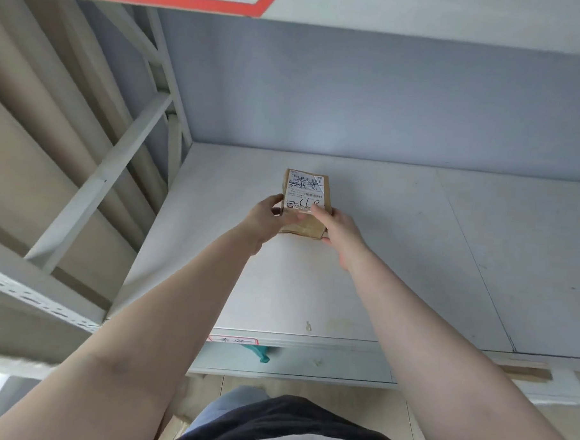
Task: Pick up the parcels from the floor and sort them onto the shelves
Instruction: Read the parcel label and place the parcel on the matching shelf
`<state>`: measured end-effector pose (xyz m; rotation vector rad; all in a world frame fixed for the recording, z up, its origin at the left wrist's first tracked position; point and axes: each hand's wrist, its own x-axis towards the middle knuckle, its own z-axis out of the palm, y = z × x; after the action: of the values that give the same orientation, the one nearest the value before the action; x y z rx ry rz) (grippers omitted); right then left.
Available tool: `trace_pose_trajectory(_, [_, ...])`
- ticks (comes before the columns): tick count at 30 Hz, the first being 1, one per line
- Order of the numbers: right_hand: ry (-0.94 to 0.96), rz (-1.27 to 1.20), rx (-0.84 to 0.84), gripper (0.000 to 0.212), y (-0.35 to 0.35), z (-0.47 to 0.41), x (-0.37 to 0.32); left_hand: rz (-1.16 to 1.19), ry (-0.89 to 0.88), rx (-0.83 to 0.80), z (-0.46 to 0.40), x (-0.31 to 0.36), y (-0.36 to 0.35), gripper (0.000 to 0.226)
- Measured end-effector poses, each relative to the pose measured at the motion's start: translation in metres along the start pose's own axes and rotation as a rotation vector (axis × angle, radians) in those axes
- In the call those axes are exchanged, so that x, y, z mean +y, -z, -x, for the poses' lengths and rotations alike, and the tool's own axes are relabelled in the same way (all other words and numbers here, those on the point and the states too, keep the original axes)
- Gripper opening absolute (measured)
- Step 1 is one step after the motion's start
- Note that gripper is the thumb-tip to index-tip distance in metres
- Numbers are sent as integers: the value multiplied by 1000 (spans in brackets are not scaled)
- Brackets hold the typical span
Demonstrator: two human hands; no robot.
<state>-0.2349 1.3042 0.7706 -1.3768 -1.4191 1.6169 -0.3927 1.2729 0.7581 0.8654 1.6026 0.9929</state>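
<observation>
A small brown cardboard parcel (305, 200) with a white shipping label and black handwriting sits on the white shelf board (413, 258), toward its middle. Both my arms reach out over the shelf. My left hand (265, 220) grips the parcel's near left side, thumb along its left edge. My right hand (339, 232) holds the near right corner, fingers on top of the label and thumb below. The parcel's near end is partly hidden by my fingers.
The shelf's grey back wall rises behind the parcel. A white metal upright and diagonal brace (118, 165) stand at the left. A red-edged label (233, 339) marks the shelf's front lip, with a lower shelf board (309, 363) beneath. Wooden floor lies below.
</observation>
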Motion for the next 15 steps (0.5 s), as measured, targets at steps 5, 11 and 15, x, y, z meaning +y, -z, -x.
trace_pose_trajectory(5, [64,42,-7,35,7,-15,16,-11,-46,52,-11,-4,-1,80])
trace_pose_trajectory(11, [123,87,103,59,5,-37,30,-41,-102,124,-22,-9,-6,75])
trace_pose_trajectory(15, [134,123,136,66,3,-50,37,-78,-117,144,-31,-13,-4,75])
